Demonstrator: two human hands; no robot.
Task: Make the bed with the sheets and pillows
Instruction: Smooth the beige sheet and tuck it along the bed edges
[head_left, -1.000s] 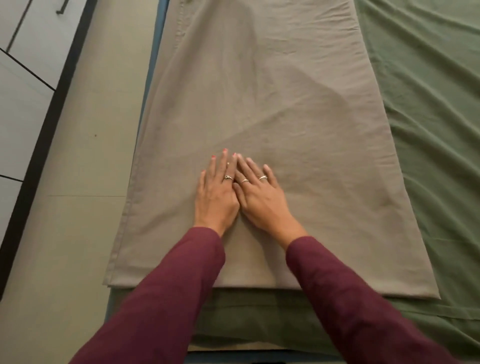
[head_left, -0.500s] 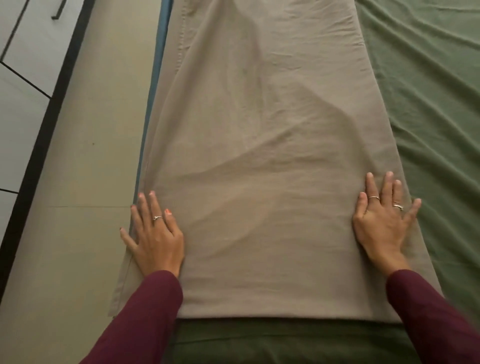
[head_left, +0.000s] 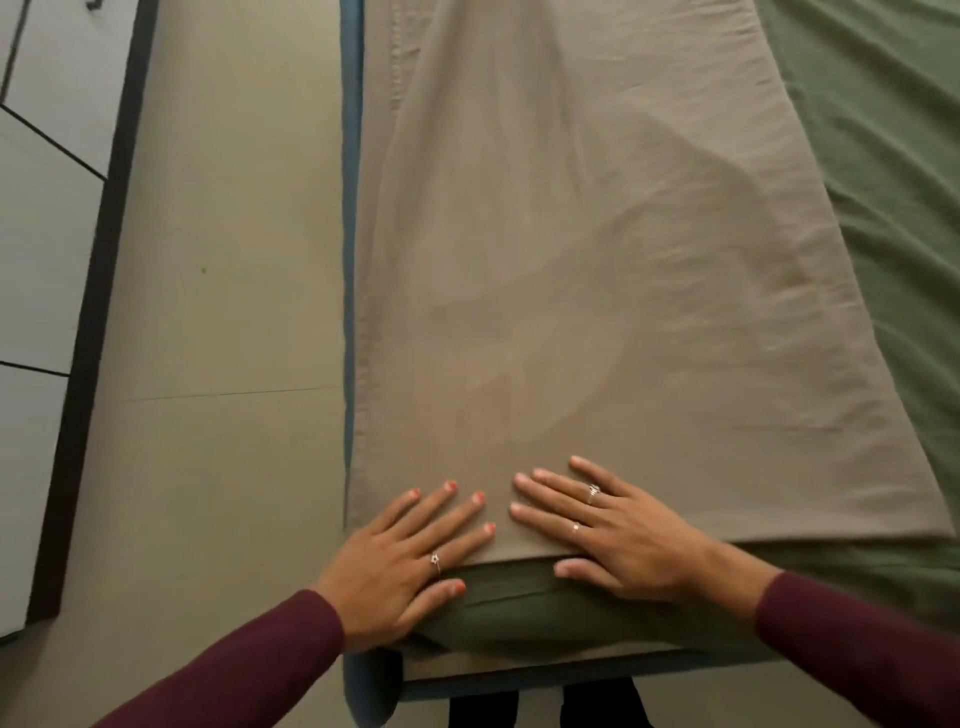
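Long taupe folded cotton sheet (head_left: 597, 270) lies flat along the left side of the bed, running from 6 toward 12 o'clock on top of the wrinkled dark green bedsheet (head_left: 893, 218). Left hand (head_left: 400, 566) is flat, fingers straight and spread, at 7 o'clock on the taupe sheet's near corner, thumb on the green one. Right hand (head_left: 618, 535) is flat too, fingers spread wide, at 6 o'clock, fingertips just beside the left's. Blue mattress edge (head_left: 351, 218) at 10 o'clock, beige tiled floor (head_left: 223, 322) at 9.
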